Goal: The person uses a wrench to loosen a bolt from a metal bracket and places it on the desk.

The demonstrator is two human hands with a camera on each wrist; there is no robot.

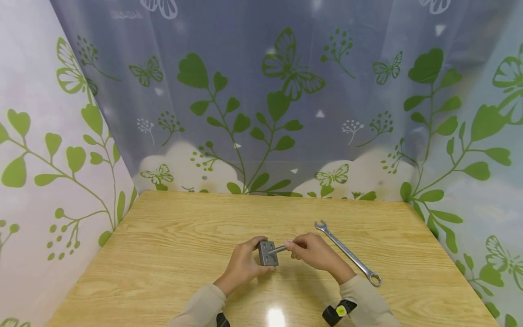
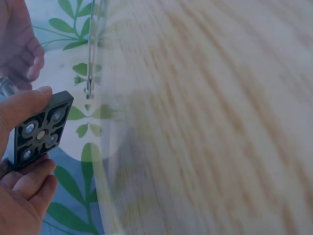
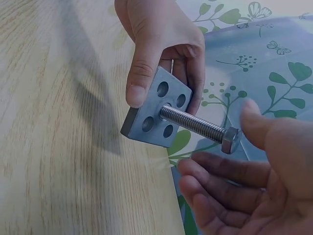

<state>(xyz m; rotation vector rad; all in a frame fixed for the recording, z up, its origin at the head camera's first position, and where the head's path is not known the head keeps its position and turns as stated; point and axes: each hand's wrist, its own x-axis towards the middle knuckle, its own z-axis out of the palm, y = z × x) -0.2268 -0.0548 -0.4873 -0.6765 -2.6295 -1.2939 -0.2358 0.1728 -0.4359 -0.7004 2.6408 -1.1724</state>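
Note:
My left hand [image 1: 244, 263] holds a grey square plate [image 3: 155, 128] on edge, thumb on one side and fingers on the other. Four corner holes surround a threaded hex bolt [image 3: 195, 122] that stands in the plate's centre. Ribs and recesses mark the plate's back face [image 2: 41, 134] in the left wrist view, where the bolt's end shows in the middle hole. Around the hex head, my right hand [image 3: 264, 171] has its thumb and fingers spread apart, with a gap to the head showing in the right wrist view. Both hands are raised over the table.
To the right of my right hand, a combination wrench [image 1: 347, 252] lies slantwise on the wooden table [image 1: 163, 236]. Its open end points to the back. Printed curtains [image 1: 253, 136] with leaves and butterflies hang behind the table and along both sides.

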